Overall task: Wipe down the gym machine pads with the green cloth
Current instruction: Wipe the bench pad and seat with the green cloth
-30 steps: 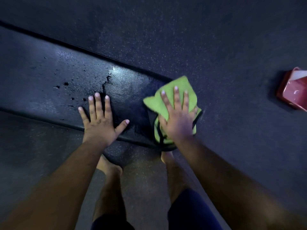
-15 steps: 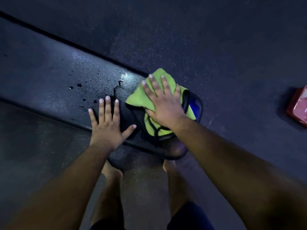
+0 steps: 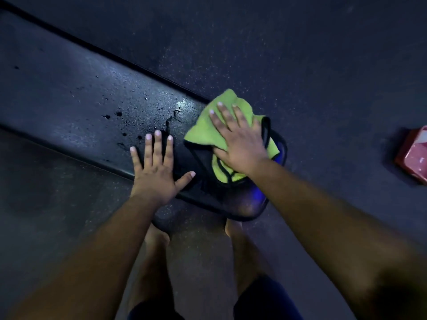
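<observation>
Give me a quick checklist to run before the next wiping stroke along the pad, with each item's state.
1. Right hand flat on the green cloth: ok.
2. Cloth lying on the bench pad, at its near end: ok.
3. Left hand braced flat on the pad, clear of the cloth: ok.
4. Dark droplets remain on the pad left of the cloth: not ok.
5. Cloth damp enough: cannot tell.
6. Red object on the floor, away from the stroke: ok.

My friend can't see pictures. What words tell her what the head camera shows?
A person's right hand presses a green cloth flat on the end of a long black gym pad. The left hand rests flat beside it, near dark wet spots. A red object lies on the floor.
</observation>
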